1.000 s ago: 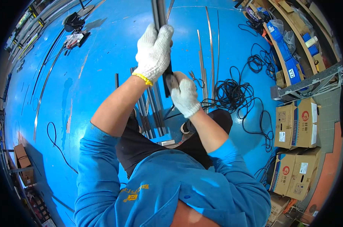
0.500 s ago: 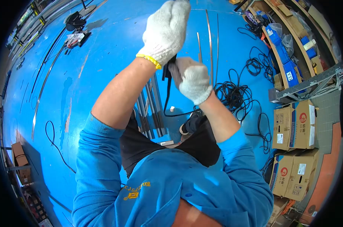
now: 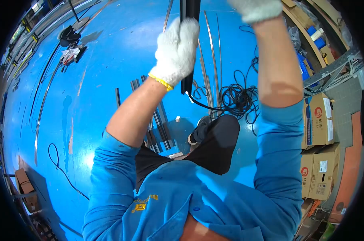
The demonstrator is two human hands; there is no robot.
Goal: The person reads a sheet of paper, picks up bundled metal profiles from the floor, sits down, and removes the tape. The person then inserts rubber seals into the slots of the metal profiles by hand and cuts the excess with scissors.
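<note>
My left hand (image 3: 176,50), in a white knit glove with a yellow cuff edge, is wrapped round a dark metal profile (image 3: 190,10). The profile runs from the top edge down past the palm, its lower end beside the wrist. My right hand (image 3: 259,8), gloved too, is raised at the top edge, apart from the profile, near the shelf; its fingers are cut off by the frame. Below the profile's lower end, a black cable (image 3: 202,104) with a white tip leads to a coil (image 3: 238,98) on the blue floor.
Metal strips (image 3: 212,52) lie ahead on the floor, with more profiles (image 3: 160,120) between my legs. Shelving with blue bins (image 3: 304,66) and cardboard boxes (image 3: 320,124) stands at the right. A black tool (image 3: 69,37) lies at the upper left.
My right hand has left the profile and moved up and right to the frame's edge. My left hand has come down from its raised position, still round the profile. The view has shifted slightly.
</note>
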